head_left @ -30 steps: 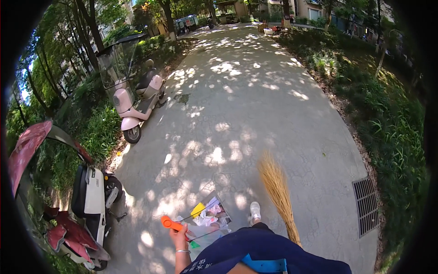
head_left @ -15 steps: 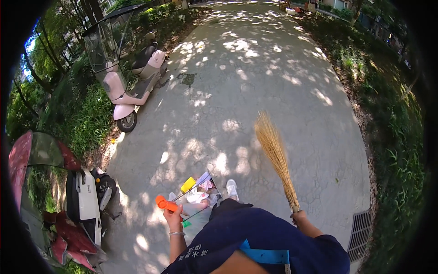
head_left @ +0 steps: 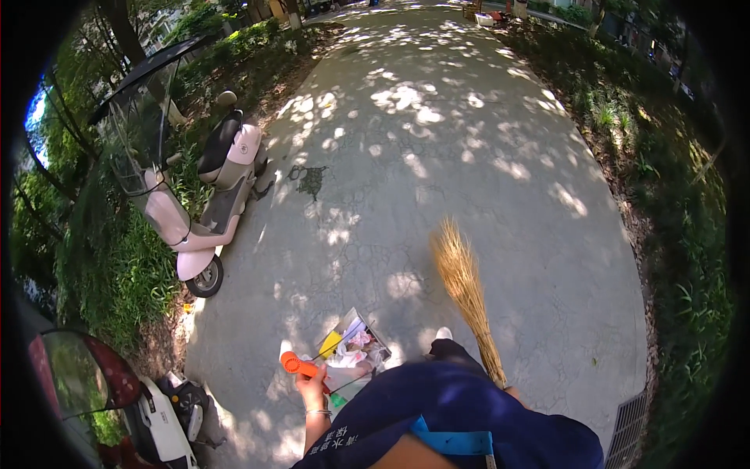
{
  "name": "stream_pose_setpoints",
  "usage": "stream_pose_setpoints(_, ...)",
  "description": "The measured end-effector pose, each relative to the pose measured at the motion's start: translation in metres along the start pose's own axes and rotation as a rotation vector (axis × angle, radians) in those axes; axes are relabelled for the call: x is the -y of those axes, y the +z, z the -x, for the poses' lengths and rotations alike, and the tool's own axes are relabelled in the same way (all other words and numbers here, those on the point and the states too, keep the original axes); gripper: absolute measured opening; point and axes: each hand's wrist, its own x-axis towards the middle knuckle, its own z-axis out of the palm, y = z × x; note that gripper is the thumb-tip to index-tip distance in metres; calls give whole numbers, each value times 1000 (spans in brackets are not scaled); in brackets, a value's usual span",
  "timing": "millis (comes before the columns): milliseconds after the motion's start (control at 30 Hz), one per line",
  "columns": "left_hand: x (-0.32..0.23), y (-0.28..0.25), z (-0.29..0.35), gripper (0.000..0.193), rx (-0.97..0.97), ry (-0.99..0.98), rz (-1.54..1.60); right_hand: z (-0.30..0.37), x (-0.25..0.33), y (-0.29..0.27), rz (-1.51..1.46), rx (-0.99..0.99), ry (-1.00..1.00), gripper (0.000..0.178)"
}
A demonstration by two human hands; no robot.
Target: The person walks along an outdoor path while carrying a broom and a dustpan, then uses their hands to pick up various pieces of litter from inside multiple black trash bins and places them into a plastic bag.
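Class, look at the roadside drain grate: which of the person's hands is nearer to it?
Right. The right hand, partly hidden at the near end of the straw broom, is left of the drain grate; the left hand, gripping an orange object, is much farther left.

White printed characters (head_left: 330, 442) stand on the dark navy-blue fabric garment (head_left: 469, 406), toward the wearer's left side. They run in two short rows, one longer than the other, slanting with the folds of the cloth. A small, round, dark emblem (head_left: 244, 148) sits on the rear side panel of the pale-pink scooter (head_left: 166, 215) with the clear windshield; its details are too fine to make out. The white-bodied scooter (head_left: 168, 430) with the dark-red cover carries a small dark marking on its side panel, too small to read. Any print on the flat yellow piece of litter (head_left: 330, 344) is likewise too small to tell.
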Motion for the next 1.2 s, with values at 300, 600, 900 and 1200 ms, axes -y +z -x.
stream_pose_setpoints(300, -54, 240, -233, 32, -50, 61, 97, -148, 318, -105, -108, 155, 83, 30)
stream_pose_setpoints(600, -131, 471, -458, 29, -72, 105, 79, -384, 605, -149, -152, 387, 58, 25)
stream_pose_setpoints(900, -168, 695, -721, 34, 38, 74, 142, -490, 857, -181, -49, 148, 43, 31)
stream_pose_setpoints(1200, -238, 926, -955, 34, 84, 104, 143, -658, 1064, -184, -12, 155, 111, 43)
